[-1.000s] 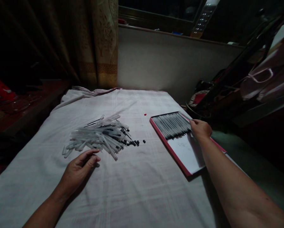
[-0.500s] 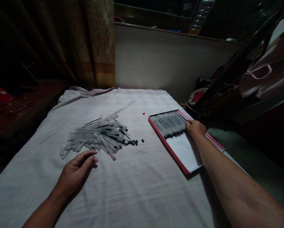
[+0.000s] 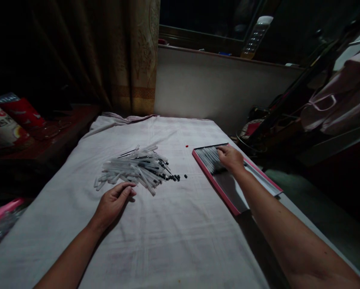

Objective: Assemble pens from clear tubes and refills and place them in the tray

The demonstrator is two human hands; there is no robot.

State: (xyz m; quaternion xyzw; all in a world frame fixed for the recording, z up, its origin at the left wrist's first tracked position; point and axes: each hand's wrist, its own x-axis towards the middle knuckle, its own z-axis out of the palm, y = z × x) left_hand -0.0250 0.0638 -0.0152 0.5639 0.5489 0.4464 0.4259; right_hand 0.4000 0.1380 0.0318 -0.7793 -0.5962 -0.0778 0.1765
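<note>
My left hand (image 3: 115, 202) rests on the white cloth just in front of a loose pile of clear plastic pen barrels (image 3: 131, 166), its fingers curled together with the thumb. Nothing shows between them. On the right lies a shallow box with pink edges (image 3: 217, 186), holding a row of clear pens with dark tips (image 3: 206, 158). Over that row is my right hand (image 3: 231, 157), fingers bent and touching the pens; what they grip, if anything, is hidden. Several small black caps (image 3: 175, 177) are scattered at the pile's right end. Farther back is a tiny red piece (image 3: 186, 146).
A white cloth (image 3: 167, 241) covers the bed-like surface. To the left stands a dark red table (image 3: 56, 132) with a printed container (image 3: 5, 128). A curtain (image 3: 140, 60) hangs behind. A bottle (image 3: 256, 38) stands on the sill; clutter fills the right side.
My right hand has moved left across the box, from the right end of the pen row to over its middle. The view has shifted; my left hand stays by the pile.
</note>
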